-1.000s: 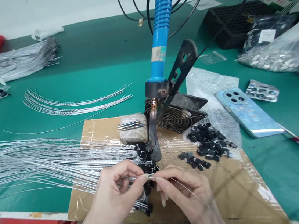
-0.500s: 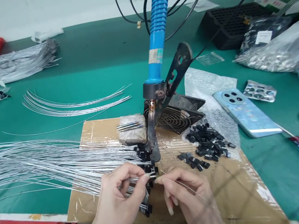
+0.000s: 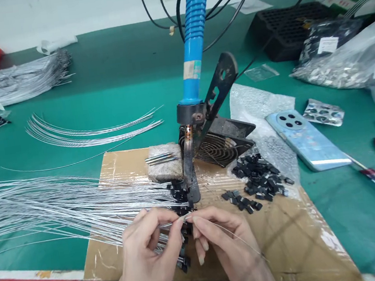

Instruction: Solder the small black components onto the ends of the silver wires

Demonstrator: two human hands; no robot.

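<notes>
Green bench (image 3: 107,96) wide across, cardboard sheet (image 3: 285,238) on top, and the bundle of grey wires (image 3: 52,196) sweeps in from the left; blue-handled iron (image 3: 193,60) leans beyond the hands, and here's the left hand (image 3: 149,255) pinching a grey wire tip (image 3: 183,218), the right hand (image 3: 235,243) meeting it fingertip to fingertip, clamped on a thin strand (image 3: 236,235) trailing back across it, that wire tip right between the two

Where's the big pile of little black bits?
In the head view, the pile of black bits is right of centre, just left of the blue phone and beyond the right hand.
</notes>
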